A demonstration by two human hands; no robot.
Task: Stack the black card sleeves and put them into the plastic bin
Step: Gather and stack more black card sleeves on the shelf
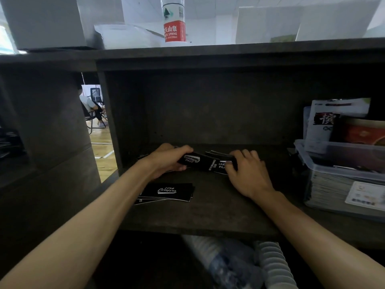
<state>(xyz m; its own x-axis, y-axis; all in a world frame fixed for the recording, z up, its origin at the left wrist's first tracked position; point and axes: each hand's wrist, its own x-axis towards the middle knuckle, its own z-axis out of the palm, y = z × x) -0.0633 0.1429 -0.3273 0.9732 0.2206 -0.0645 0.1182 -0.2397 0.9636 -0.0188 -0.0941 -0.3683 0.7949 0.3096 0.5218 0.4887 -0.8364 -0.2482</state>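
Deep in the dark shelf recess, my left hand [166, 161] grips one end of a bundle of black card sleeves [203, 163] with white lettering. My right hand [246, 170] presses on the bundle's other end, fingers curled over it. A second small pile of black card sleeves [168, 191] lies flat on the shelf nearer to me, under my left forearm. The clear plastic bin [341, 163] stands at the right end of the shelf, holding packets and stacked sleeves.
The shelf board [208, 217] is dark wood with a back wall and an upright on the left. A water bottle [174, 19] and white boxes stand on the top board. Packets stick up from the bin. Ribbed white hose and plastic lie below the shelf.
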